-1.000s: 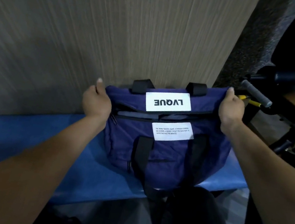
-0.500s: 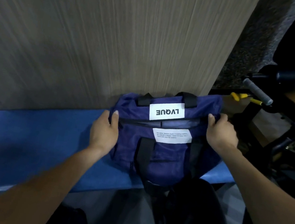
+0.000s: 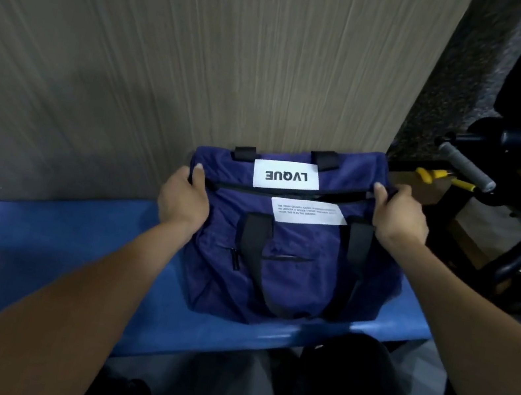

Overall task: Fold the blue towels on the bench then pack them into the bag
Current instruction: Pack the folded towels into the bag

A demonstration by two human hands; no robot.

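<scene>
Two white fabric labels are seen on the navy-blue fabric duffel bag (image 3: 289, 265): the upper label (image 3: 286, 176) reads "LVQUE" upside down, while the small print on the lower label (image 3: 307, 214) cannot be read. The bag is set on the blue padded surface (image 3: 51, 251) against a wood-grain wall panel (image 3: 208, 49). Its top edge is gripped at each end, by the left hand (image 3: 184, 199) and the right hand (image 3: 398, 216).

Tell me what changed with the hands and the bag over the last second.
Both hands came down from the bag's top corners to the ends of its zip line. The left hand now grips the left end, the right hand the right end. The bag stayed flat on the blue bench against the wall, zip shut.
</scene>
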